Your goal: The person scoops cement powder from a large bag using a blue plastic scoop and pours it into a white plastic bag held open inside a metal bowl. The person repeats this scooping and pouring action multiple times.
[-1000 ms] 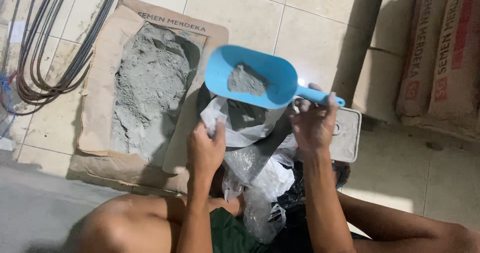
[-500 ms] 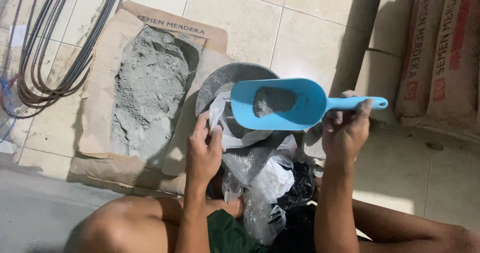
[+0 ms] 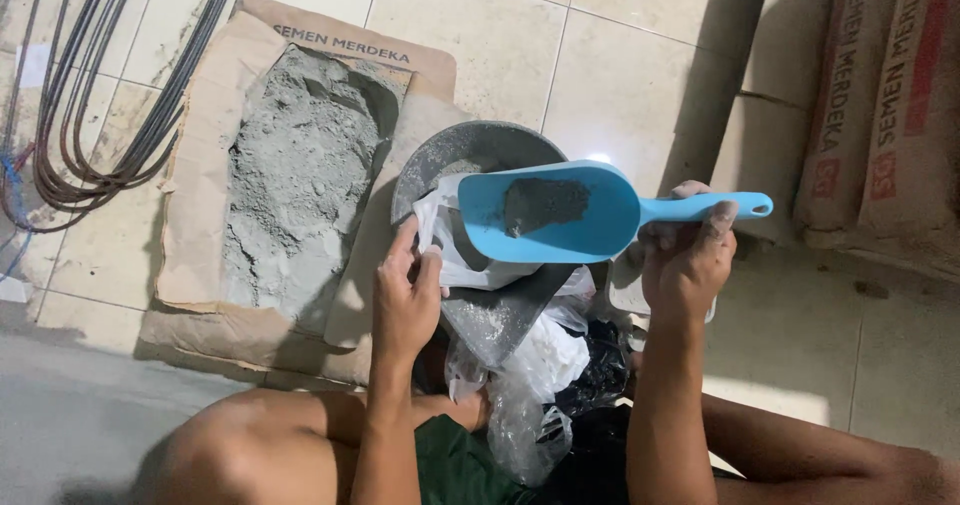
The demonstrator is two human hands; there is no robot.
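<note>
Powder sits in our blue scoop (image 3: 545, 223), right hand (image 3: 685, 265) gripping it mid-frame; left hand (image 3: 405, 295) pinches a plastic bag (image 3: 455, 260), contents unclear.

Pale beige glazed floor tiles (image 3: 620, 55) with thin grout lines fill the room. A smooth grey concrete strip (image 3: 70, 415) borders them at lower left. A dark upright post (image 3: 725, 55) casts soft shadow; daylight falls evenly.

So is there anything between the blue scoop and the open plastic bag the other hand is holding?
Nothing visible. The blue scoop, held by the right hand, hangs with its front lip right over the mouth of the white plastic bag, which the left hand pinches open. Only grey powder sits inside the scoop.
</note>
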